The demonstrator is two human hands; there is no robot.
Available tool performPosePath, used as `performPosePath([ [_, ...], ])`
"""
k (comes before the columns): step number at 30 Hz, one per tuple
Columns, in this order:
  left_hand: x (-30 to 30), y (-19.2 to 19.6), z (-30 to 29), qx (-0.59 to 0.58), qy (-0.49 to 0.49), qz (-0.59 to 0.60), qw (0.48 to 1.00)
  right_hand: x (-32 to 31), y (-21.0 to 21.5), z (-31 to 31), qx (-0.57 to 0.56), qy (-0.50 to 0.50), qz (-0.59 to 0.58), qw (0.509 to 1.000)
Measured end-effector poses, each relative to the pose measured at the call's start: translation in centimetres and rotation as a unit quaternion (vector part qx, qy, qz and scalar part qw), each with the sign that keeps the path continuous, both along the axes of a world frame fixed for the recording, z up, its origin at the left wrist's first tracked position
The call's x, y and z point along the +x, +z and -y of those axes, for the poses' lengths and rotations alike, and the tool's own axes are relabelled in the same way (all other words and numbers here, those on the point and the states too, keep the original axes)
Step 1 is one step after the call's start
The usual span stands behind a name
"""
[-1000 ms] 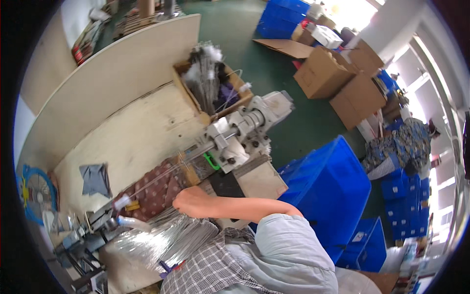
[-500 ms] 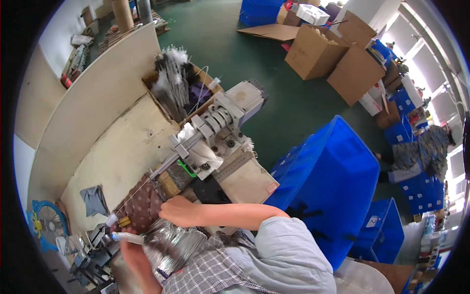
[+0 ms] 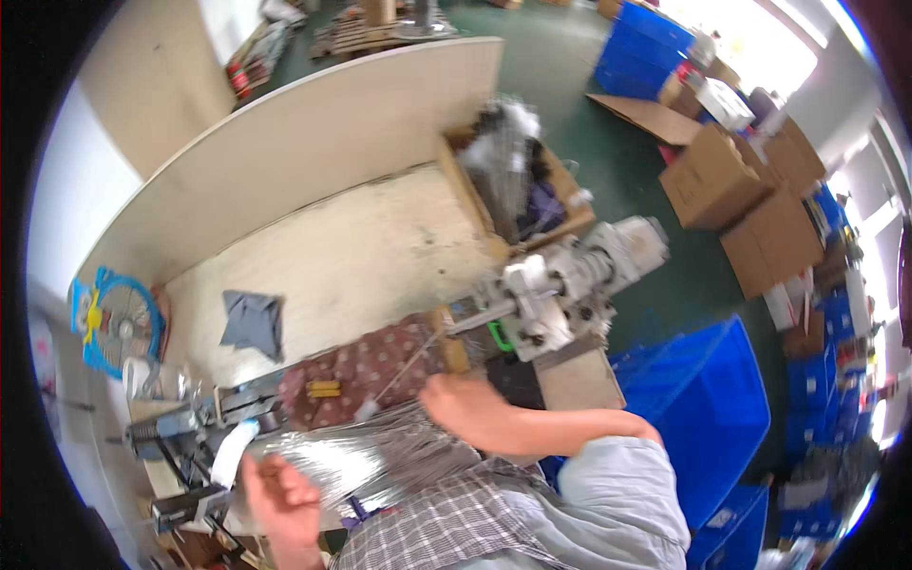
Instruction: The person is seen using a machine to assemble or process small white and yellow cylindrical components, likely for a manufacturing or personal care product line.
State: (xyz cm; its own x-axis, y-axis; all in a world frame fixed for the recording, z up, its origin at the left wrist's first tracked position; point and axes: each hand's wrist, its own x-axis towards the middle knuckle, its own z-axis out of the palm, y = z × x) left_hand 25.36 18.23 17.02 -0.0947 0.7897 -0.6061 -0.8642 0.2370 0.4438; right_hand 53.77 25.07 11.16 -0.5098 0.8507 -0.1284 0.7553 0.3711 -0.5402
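Observation:
My left hand (image 3: 285,496) is raised at the lower left, fingers curled. A curved white strip (image 3: 231,458) stands right beside its fingertips; whether the fingers touch it is unclear. My right hand (image 3: 461,407) is closed at the right end of a shiny, clear-wrapped bundle (image 3: 370,456); blur hides what its fingers grip. Behind the bundle lies a brown dotted cloth (image 3: 347,375) with a small yellow piece (image 3: 324,389) on it. A thin pale rod or cord (image 3: 408,365) crosses the cloth toward a metal machine with a shaft (image 3: 560,299).
A box of wrapped items (image 3: 465,180) stands behind the machine. A grey cloth (image 3: 252,323) and blue fan (image 3: 123,323) are at left on the bench, near a black metal device (image 3: 185,508). Blue bins (image 3: 703,418) stand at right, cardboard boxes (image 3: 712,180) beyond.
The whole view has swung, so the bench and machine sit further right. My left hand has drawn away from the white piece it was against; my right hand stays by the bundle.

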Motion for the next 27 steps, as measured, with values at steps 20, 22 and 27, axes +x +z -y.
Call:
performPosePath([
  [20,15.0,-7.3,-18.6,0.291,-0.311,-0.849,0.313,1.8,6.1,-8.7,0.267,-0.023,-0.044,0.962],
  [22,15.4,-8.1,-21.0,0.293,-0.357,-0.831,0.311,1.4,6.0,-9.6,0.152,-0.023,-0.016,0.988],
  [27,12.2,-5.7,-14.0,0.410,-0.245,-0.770,0.422,3.0,8.1,-10.3,0.030,-0.015,-0.110,0.993],
])
